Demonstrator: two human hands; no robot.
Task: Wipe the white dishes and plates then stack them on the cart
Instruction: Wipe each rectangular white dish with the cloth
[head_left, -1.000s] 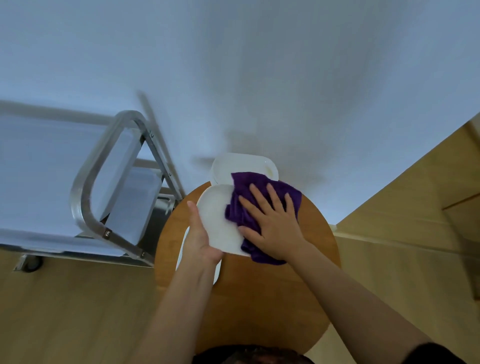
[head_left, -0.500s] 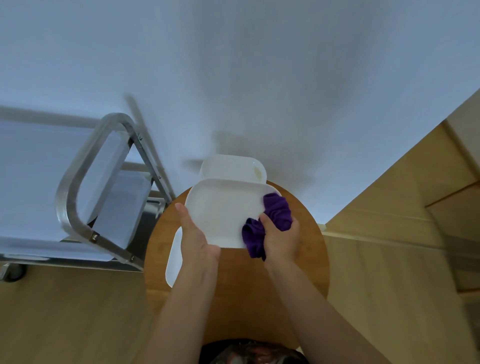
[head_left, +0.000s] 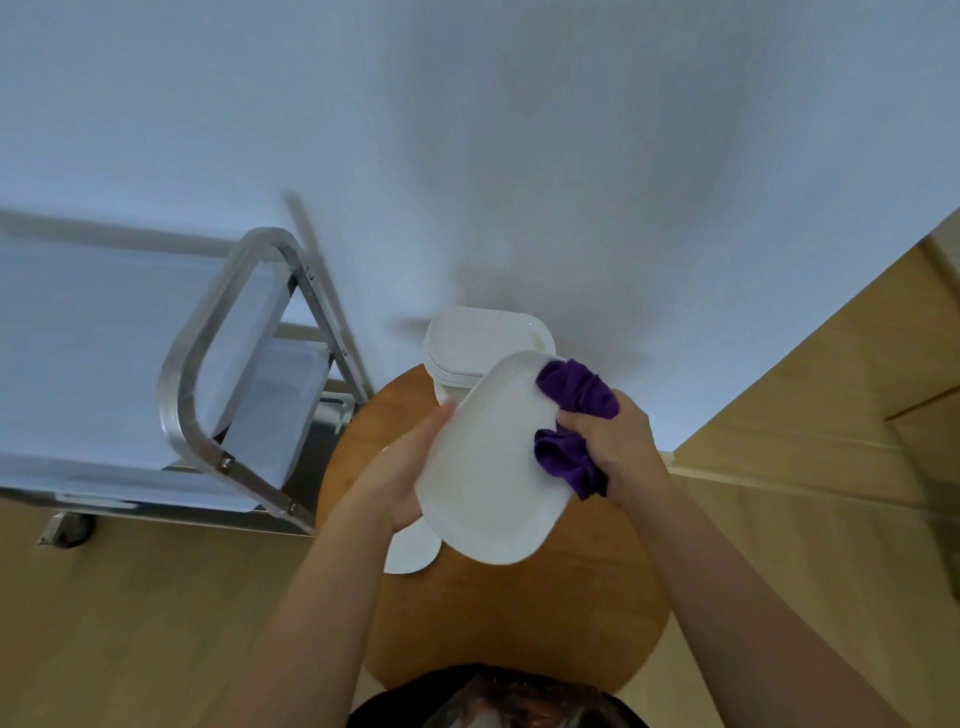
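Head view shows the left hand gripping a lifted white dish at centre while the right hand bunches a purple cloth against its three-o'clock rim; unwiped stack waits at twelve, cart at nine apparently unloaded.

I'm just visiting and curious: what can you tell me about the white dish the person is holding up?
The white dish is a shallow rounded rectangle with a raised rim, smooth and glossy like ceramic or melamine. It is lifted off the round wooden table and tilted. The left hand grips its left edge, and the right hand presses a bunched purple cloth against its right rim. A stack of similar dishes stands behind it.
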